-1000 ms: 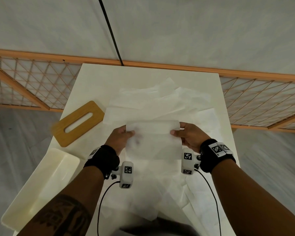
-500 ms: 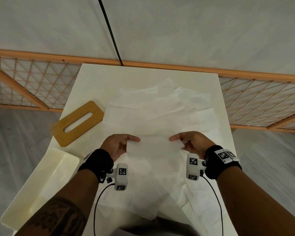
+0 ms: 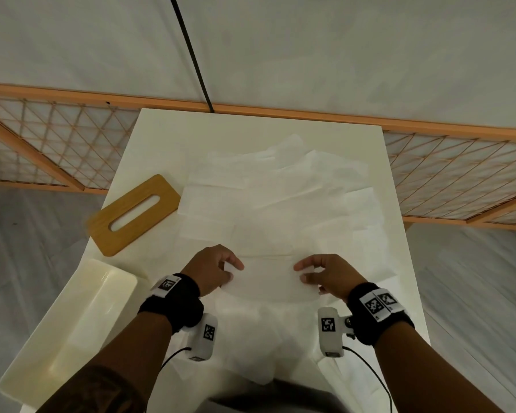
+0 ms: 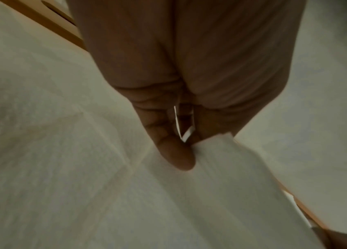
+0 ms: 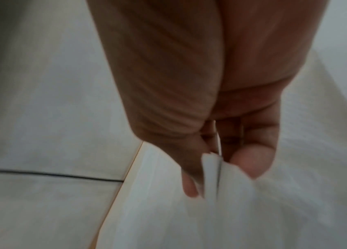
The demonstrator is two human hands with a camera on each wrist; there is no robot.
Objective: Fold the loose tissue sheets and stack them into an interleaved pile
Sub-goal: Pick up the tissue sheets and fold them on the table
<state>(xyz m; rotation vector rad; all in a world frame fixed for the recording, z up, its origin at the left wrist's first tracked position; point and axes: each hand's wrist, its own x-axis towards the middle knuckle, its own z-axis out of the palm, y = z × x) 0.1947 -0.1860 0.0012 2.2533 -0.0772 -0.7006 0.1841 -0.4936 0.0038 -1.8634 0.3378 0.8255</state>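
Left hand: the left hand (image 3: 212, 269) is sitting at lower centre of the head view, thumb and curled fingers pinching the left end of the folded tissue sheet (image 3: 267, 278); in the left wrist view the fingers (image 4: 174, 151) are closing on the sheet's white edge (image 4: 221, 151)
Right hand: the right hand (image 3: 328, 275) is mirroring it just right of centre, pinching the sheet's right end; the right wrist view is showing doubled layers (image 5: 212, 170) caught between thumb and fingers (image 5: 253, 161)
Folded tissue sheet: it is stretching flat between the two hands, lying over the loose tissue sheets (image 3: 280, 198) in the middle of the frame; whether it is resting on them or being held just above, I cannot tell
Loose tissue sheets: these are spreading in overlapping layers over most of the white table (image 3: 161, 138), from mid-frame down to the lower edge
Wooden lid: the wooden lid (image 3: 134, 214) with its long slot is lying at centre left, tilted, its corner hanging past the table's left edge
Tissue box: the cream tissue box (image 3: 69, 332) is standing open at lower left, beside the left forearm
Surroundings: a wooden lattice screen (image 3: 42, 144) is running behind the table across the upper half of the frame
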